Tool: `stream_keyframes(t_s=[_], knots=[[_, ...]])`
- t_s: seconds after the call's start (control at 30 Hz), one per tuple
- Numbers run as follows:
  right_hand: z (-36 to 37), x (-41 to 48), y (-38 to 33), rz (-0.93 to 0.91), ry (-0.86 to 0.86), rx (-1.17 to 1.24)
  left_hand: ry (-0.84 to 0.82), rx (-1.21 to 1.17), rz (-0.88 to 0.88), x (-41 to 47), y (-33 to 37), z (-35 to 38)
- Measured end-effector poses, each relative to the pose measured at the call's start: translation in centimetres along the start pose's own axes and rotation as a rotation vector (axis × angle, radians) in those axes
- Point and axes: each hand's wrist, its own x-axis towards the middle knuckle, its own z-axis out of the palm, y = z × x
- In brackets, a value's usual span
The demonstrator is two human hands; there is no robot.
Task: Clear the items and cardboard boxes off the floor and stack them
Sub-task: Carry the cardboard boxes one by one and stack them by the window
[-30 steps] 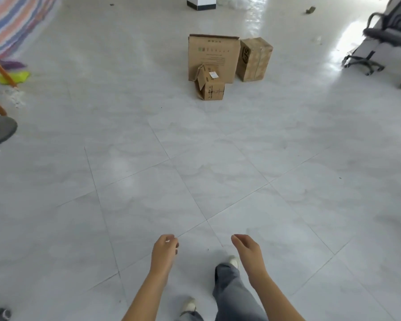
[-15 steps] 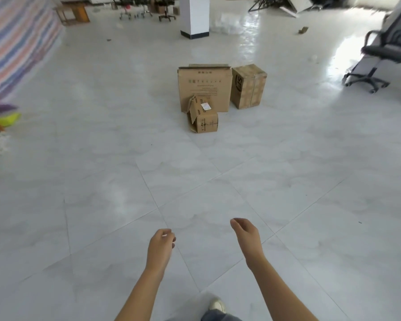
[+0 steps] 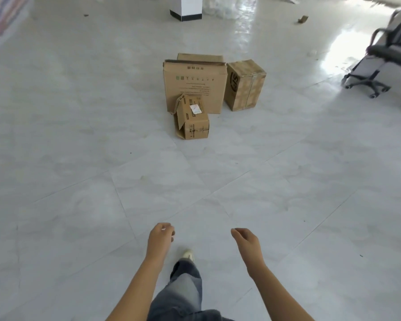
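Three cardboard boxes stand together on the tiled floor ahead of me. The large box (image 3: 195, 83) is upright at the back with printed text on its face. A small box (image 3: 192, 119) with a loose flap lies in front of it. A taped medium box (image 3: 244, 85) stands just to the right. My left hand (image 3: 160, 237) and my right hand (image 3: 244, 240) hang low in front of me, far short of the boxes, fingers loosely curled and holding nothing.
A white pillar with a dark base (image 3: 186, 8) rises behind the boxes. An office chair (image 3: 387, 59) stands at the right edge. A small scrap (image 3: 302, 19) lies far back. Striped cloth (image 3: 0, 17) shows at the top left. My leg and shoe (image 3: 186, 269) step forward.
The boxes have grown larger and nearer in view as I walk toward them. My leg has swung forward between my arms. Both hands stay empty.
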Motion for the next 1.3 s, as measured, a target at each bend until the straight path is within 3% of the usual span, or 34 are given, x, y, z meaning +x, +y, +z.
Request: stream_keyframes(t_s=[0.23, 0.53, 0.73, 0.9, 1.13, 1.3], knots=[[-0.8, 11.4, -11.3, -0.02, 0.097, 0.063, -0.021, -0.034, 0.099, 12.1, 14.8, 4.1], [-6.2, 23.6, -14.9, 0.067, 0.208, 0.085, -0.29, 0.258, -0.047, 20.2, 19.3, 17.0], [-14.1, 38.0, -22.8, -0.041, 0.226, 0.121, -0.196, 0.166, 0.065, 28.2, 29.7, 27.1], [-20.9, 47.2, -30.2, -0.117, 0.217, 0.204, -0.217, 0.151, 0.102, 31.6, 36.3, 36.0], [-23.0, 57.1, -30.6, 0.061, 0.124, 0.106, -0.175, 0.185, 0.02, 38.5, 41.6, 42.6], [-25.0, 66.7, -35.5, 0.085, 0.131, 0.057, -0.173, 0.149, 0.004, 47.2, 48.4, 47.7]])
